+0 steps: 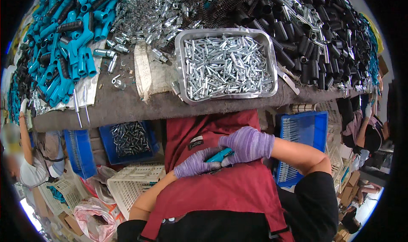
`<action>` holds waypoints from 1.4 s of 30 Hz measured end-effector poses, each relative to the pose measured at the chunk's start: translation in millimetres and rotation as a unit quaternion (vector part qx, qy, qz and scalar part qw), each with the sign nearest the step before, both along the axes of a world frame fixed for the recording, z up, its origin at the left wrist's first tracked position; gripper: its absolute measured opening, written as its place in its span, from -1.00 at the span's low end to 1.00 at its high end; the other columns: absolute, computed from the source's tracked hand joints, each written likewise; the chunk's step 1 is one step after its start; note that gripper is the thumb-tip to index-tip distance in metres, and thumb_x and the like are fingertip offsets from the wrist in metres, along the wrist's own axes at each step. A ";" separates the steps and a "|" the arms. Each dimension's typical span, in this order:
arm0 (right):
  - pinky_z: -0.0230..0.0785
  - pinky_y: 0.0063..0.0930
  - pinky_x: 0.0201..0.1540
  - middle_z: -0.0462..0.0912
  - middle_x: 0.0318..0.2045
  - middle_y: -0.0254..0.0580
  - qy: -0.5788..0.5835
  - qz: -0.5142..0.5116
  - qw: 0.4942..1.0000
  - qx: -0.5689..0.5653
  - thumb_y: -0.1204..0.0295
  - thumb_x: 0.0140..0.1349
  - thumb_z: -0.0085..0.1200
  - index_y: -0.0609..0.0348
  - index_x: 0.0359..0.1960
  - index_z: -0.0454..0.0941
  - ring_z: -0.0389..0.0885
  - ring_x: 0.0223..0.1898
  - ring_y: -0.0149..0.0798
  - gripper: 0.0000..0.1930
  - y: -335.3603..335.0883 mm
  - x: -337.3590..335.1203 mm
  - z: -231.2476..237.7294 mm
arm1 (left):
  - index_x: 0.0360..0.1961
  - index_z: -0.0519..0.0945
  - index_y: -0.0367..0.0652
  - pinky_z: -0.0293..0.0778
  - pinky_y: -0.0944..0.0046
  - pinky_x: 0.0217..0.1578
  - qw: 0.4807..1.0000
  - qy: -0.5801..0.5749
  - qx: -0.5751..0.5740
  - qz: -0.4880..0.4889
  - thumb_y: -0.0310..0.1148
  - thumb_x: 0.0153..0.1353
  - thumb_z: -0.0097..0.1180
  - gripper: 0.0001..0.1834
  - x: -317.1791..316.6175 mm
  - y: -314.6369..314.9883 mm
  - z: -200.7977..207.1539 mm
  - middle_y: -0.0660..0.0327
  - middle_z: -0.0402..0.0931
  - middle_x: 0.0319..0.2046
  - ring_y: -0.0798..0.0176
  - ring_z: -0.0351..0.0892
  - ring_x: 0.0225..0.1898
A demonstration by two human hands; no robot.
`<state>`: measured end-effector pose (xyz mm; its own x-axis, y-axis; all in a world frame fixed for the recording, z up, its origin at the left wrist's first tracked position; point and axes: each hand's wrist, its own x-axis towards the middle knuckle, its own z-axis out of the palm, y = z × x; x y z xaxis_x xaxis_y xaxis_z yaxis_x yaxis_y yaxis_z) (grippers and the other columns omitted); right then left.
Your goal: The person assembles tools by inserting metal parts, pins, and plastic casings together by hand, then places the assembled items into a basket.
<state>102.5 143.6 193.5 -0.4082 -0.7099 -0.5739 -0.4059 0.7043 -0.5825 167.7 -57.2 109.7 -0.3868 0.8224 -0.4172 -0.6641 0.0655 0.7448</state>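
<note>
In front of my red apron [212, 186], both hands in purple knitted gloves close around a teal plastic part [219, 155]. My left hand [196, 163] grips it from the left, fingers wrapped along its lower side. Over its right end curls my right hand [248, 144], hiding much of the part. Just beyond my hands, on the bench edge, stands a metal tray [181, 78] heaped with small silver pins [227, 65].
Teal handle-shaped parts [70, 42] pile up at the far left; black tubes [306, 42] lie at the far right. Springs and silver fittings [148, 12] fill the middle back. Below the bench stand blue bins [301, 121] and a white crate [131, 178]. Another person [36, 167] works at left.
</note>
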 end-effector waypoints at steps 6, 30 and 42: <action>0.35 -0.18 -0.36 0.55 -0.47 -0.04 -0.058 -0.031 0.997 -0.041 0.00 -0.01 0.10 0.05 -0.19 0.40 0.54 -0.38 0.02 -0.53 4.2 5.9 1.8 | 0.16 0.23 -0.20 0.26 0.31 0.04 0.996 0.061 -0.044 -0.037 -0.11 0.05 0.17 -0.31 -5.2 -4.3 2.9 0.16 0.36 0.01 0.31 0.33 0.03; 0.32 -0.33 -0.40 0.46 -0.42 -0.20 0.555 0.009 0.805 -0.208 0.21 -0.06 0.06 0.16 -0.24 0.44 0.46 -0.40 -0.19 -0.63 -145.2 -87.9 -3.8 | -0.02 0.42 0.00 0.44 0.18 -0.38 0.401 0.778 -0.459 0.149 -0.20 -0.32 0.32 -0.30 -95.9 -144.4 66.9 0.24 0.49 -0.29 0.13 0.48 -0.38; 0.31 -0.26 -0.28 0.49 -0.37 -0.16 0.457 -0.054 0.854 -0.242 0.13 -0.18 0.22 0.14 -0.21 0.49 0.45 -0.34 -0.11 -0.51 -180.8 -94.5 -50.5 | -0.19 0.54 0.02 0.35 0.15 -0.35 0.508 0.768 -0.354 0.161 0.04 -0.23 0.22 -0.46 -127.9 -221.0 23.6 0.19 0.46 -0.40 0.09 0.45 -0.39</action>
<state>8.0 -37.1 143.0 -0.6067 -0.7039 0.3693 -0.7949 0.5325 -0.2907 39.8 -278.3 133.3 -0.7705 0.4678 0.4331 0.6048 0.7511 0.2647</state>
